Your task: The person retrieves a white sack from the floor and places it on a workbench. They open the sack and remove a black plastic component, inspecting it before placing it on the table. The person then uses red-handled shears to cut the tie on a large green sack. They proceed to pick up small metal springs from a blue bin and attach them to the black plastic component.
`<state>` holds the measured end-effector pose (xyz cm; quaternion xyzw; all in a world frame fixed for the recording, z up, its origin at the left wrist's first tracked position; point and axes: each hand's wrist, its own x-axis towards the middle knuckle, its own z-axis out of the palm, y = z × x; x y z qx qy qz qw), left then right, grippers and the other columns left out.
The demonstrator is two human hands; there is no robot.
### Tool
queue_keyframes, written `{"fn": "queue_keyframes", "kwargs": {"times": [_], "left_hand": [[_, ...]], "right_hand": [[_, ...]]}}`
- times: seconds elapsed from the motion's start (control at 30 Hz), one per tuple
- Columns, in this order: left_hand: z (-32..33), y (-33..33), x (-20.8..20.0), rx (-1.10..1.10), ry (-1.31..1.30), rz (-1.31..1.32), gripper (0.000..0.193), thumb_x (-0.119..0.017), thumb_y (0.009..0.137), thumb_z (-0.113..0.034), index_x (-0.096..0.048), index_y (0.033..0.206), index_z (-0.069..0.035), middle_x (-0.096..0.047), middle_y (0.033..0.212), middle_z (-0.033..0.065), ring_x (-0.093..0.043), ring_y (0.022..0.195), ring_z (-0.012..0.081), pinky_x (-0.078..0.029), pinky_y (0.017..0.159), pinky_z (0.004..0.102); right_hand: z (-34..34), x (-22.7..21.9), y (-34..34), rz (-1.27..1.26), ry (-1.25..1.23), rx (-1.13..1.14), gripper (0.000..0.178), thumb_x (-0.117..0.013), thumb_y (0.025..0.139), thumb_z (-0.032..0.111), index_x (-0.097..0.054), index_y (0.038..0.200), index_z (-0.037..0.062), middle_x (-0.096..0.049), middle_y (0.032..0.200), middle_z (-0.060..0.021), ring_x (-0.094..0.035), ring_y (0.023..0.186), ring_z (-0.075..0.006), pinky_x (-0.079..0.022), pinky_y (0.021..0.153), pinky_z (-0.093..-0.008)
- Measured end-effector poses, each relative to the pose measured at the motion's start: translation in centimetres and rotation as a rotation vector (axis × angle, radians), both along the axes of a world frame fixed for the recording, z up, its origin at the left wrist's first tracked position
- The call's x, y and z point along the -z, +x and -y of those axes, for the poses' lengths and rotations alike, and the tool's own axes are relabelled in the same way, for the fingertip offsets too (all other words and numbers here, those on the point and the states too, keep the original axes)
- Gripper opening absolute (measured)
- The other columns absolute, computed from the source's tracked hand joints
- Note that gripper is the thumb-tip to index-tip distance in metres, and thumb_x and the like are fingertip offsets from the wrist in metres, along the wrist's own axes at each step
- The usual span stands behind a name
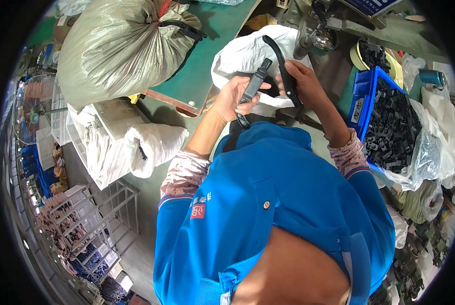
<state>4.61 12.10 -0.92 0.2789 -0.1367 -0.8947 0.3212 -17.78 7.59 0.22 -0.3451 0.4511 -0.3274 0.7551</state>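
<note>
My left hand point(228, 99) is closed around a black plastic part point(255, 85), long and narrow, with a narrower end pointing up. A black loop or strap end hangs below that hand. Beside it, my right hand point(309, 87) grips a long curved black plastic piece point(286, 80) whose tip arcs up and to the left. The two pieces are close together but look apart. Beneath and behind them is an open white woven sack point(232, 60), with something dark inside near my fingers.
A large tied sack point(118, 56) rests on the green table point(215, 30). To my right stands a blue bin point(358, 96) of small black parts, with a yellow tub point(357, 57) behind it. Machinery point(304, 40) stands ahead; white sacks point(154, 145) and a metal rack point(103, 211) are left.
</note>
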Motion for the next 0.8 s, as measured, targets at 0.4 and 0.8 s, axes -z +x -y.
{"fn": "queue_keyframes", "kwargs": {"times": [0.4,0.8], "left_hand": [[-0.4,1.3,0.8,0.014,-0.009,0.023,0.059,-0.035,0.089,-0.04,-0.048,0.123,0.007,-0.052,0.065,0.0053,-0.034,0.037,0.0073,-0.025,0.031,0.0187],[-0.3,-0.2,-1.7,0.032,-0.426,0.733,0.044,-0.076,0.075,-0.026,-0.058,0.11,-0.007,-0.055,0.072,-0.0063,-0.039,0.054,-0.0005,-0.025,0.043,0.0164]], "right_hand": [[-0.4,0.3,-5.6,-0.43,-0.42,-0.392,0.056,-0.065,0.076,0.008,-0.044,0.128,0.0033,-0.057,0.104,-0.0122,-0.059,0.087,-0.0181,-0.049,0.074,-0.0284],[2.0,-2.0,-1.7,-0.128,-0.639,-0.743,0.042,-0.07,0.071,0.0,-0.055,0.11,0.0022,-0.062,0.101,-0.0081,-0.057,0.099,-0.0149,-0.043,0.088,-0.0288]]}}
